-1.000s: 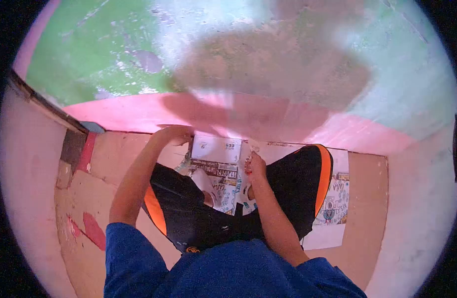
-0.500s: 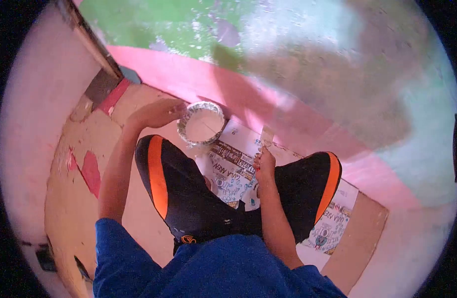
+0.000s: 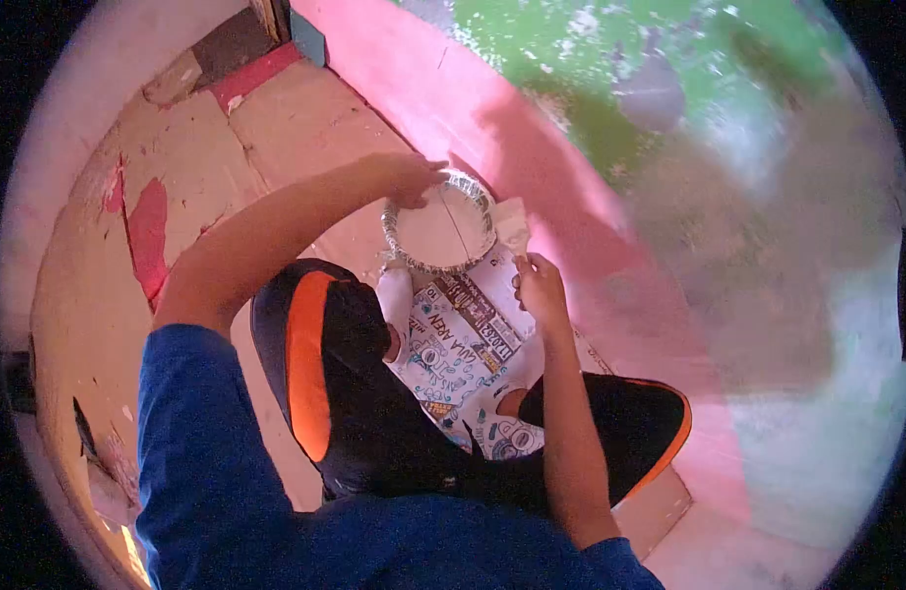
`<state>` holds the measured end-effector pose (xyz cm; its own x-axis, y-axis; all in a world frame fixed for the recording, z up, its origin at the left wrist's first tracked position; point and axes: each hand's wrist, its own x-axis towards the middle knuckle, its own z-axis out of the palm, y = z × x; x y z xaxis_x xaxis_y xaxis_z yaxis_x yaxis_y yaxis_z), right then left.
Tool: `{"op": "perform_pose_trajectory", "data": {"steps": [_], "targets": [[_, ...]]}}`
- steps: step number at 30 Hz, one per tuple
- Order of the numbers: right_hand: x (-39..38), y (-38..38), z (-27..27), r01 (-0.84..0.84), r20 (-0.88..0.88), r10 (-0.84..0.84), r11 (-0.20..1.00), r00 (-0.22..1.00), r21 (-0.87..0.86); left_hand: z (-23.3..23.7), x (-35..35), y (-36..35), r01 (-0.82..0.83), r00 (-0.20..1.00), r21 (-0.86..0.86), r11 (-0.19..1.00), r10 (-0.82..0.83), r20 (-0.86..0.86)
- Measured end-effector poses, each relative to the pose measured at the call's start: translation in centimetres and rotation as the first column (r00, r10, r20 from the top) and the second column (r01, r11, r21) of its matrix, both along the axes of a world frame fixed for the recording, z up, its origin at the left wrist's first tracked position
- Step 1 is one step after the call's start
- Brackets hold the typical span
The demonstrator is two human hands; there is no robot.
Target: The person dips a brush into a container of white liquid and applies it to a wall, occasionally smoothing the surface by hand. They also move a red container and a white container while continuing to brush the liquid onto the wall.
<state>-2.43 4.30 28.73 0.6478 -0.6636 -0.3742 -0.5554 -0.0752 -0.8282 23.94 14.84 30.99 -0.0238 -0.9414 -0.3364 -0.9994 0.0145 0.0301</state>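
My left hand (image 3: 414, 182) grips the far left rim of a round bucket (image 3: 389, 231) with a crinkled, shiny lining over its edge. Pale paint (image 3: 438, 231) lies inside, and a thin dark line, a wire or string, crosses the bucket's mouth. In my right hand (image 3: 542, 293), just right of the bucket, is a flat, pale-coated paintbrush (image 3: 512, 224). Its head points up, close to the bucket's right rim, and my closed fingers hide most of the handle.
Printed cardboard (image 3: 463, 339) lies under the bucket and between my bent legs. A wall (image 3: 591, 236) with a pink lower band and patchy green, grey and pale blue paint rises on the right. Worn tan flooring (image 3: 286, 128) with pink patches stretches left.
The view has turned, shifting the wall right. My left hand has moved from the bucket's side onto its far rim. The right hand has brought the brush up beside the bucket.
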Motion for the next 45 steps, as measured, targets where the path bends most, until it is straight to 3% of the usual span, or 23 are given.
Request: {"op": "perform_pose_trajectory", "data": {"steps": [1, 3, 4, 5, 7, 9, 11, 13, 15, 21, 24, 26, 27, 29, 31, 32, 33, 36, 37, 39, 41, 43, 45], "targets": [[1.2, -0.4, -0.3, -0.009, -0.012, 0.009, 1.0, 1.0, -0.004, -0.8, 0.0, 0.2, -0.016, 0.997, 0.038, 0.999, 0.013, 0.078], [3.2, -1.3, -0.5, -0.275, -0.197, 0.212, 0.877, 0.957, -0.394, -1.9, 0.2, 0.7, -0.037, 0.997, 0.117, 0.992, 0.03, 0.065], [4.5, -1.5, 0.1, -0.417, -0.365, 0.281, 0.827, 0.888, -0.376, -2.4, 0.3, 1.0, -0.046, 0.997, 0.201, 0.979, 0.033, 0.072], [5.6, -1.8, -0.6, -0.426, -0.38, 0.285, 0.828, 0.88, -0.366, -2.9, 0.3, 1.4, -0.046, 0.998, 0.205, 0.978, 0.035, 0.054], [8.0, -1.7, -1.7, -0.63, -0.614, 0.337, 0.692, 0.713, -0.352, -4.7, 0.6, 3.1, -0.099, 0.988, 0.45, 0.888, 0.14, -0.06], [10.5, -1.3, -2.9, -0.676, -0.664, 0.372, 0.682, 0.648, -0.278, -7.4, 0.6, 6.2, -0.059, 0.99, 0.387, 0.92, 0.103, -0.092], [12.7, -1.0, -5.6, -0.823, -0.788, 0.392, 0.515, 0.475, -0.24, -10.8, 0.3, 8.9, -0.104, 0.99, 0.067, 0.992, 0.11, -0.084], [14.2, -0.4, -8.1, -0.847, -0.769, 0.424, 0.454, 0.479, -0.277, -12.4, -0.2, 10.5, -0.167, 0.975, 0.04, 0.985, 0.171, -0.142], [15.3, 0.0, -10.1, -0.864, -0.752, 0.453, 0.396, 0.479, -0.311, -13.5, -0.6, 11.2, -0.178, 0.975, -0.178, 0.968, 0.149, -0.165], [16.0, -0.7, -10.5, -0.857, -0.727, 0.476, 0.405, 0.495, -0.318, -14.1, 0.0, 11.3, -0.245, 0.938, -0.176, 0.954, 0.187, -0.292], [15.1, -2.5, -8.7, -0.87, -0.764, 0.499, 0.466, 0.409, -0.162, -13.7, 0.5, 11.0, -0.234, 0.927, -0.16, 0.959, 0.17, -0.334], [12.8, -3.4, -7.2, -0.762, -0.608, 0.535, 0.619, 0.586, -0.19, -12.7, 0.8, 10.8, -0.211, 0.926, -0.149, 0.966, 0.149, -0.348], [11.6, -3.3, -6.5, -0.75, -0.608, 0.519, 0.629, 0.601, -0.205, -12.2, 1.0, 10.6, -0.222, 0.902, -0.155, 0.963, 0.142, -0.407], [7.8, -2.6, -5.2, -0.427, -0.323, 0.407, 0.904, 0.855, 0.007, -10.4, 1.3, 9.9, -0.193, 0.884, -0.178, 0.965, 0.092, -0.458], [2.9, -1.6, -12.1, -0.318, -0.045, 0.316, 0.917, 0.948, -0.242, -7.4, 1.3, 8.7, -0.295, 0.785, -0.025, 0.955, 0.228, -0.575], [1.6, -0.5, -11.8, -0.213, -0.044, 0.218, 0.971, 0.975, 0.104, -6.1, 1.3, 7.9, -0.239, 0.804, -0.045, 0.97, 0.172, -0.57], [0.6, 0.7, -11.5, -0.084, -0.052, 0.119, 0.894, 0.992, 0.44, -4.6, 1.2, 7.2, -0.233, 0.825, -0.092, 0.968, 0.146, -0.546], [-0.9, 3.5, -13.2, -0.003, 0.095, -0.036, 0.922, 0.995, 0.387, 2.0, -1.0, 3.7, -0.206, 0.855, -0.077, 0.976, 0.141, -0.499], [-1.2, 4.0, -11.7, 0.073, 0.047, -0.105, 0.894, 0.993, 0.441, 3.8, -2.2, 2.7, -0.241, 0.848, -0.004, 0.971, 0.208, -0.488], [-2.2, 4.5, -11.2, 0.157, 0.012, -0.188, 0.851, 0.982, 0.501, 5.3, -4.1, 0.3, -0.173, 0.893, -0.027, 0.984, 0.145, -0.426], [-3.1, 4.5, -13.2, 0.332, 0.142, -0.522, 0.706, 0.841, 0.626, 4.9, -6.1, -2.8, -0.022, 0.923, 0.069, 0.997, 0.047, -0.381], [-4.2, 3.6, -13.4, 0.424, 0.087, -0.623, 0.622, 0.778, 0.658, 2.0, -8.1, -6.8, 0.162, 0.948, 0.117, 0.98, -0.122, -0.293], [-5.7, 3.1, -13.7, 0.504, 0.018, -0.703, 0.527, 0.711, 0.684, -5.8, -9.6, -10.9, 0.176, 0.961, 0.108, 0.979, -0.147, -0.233]]}}
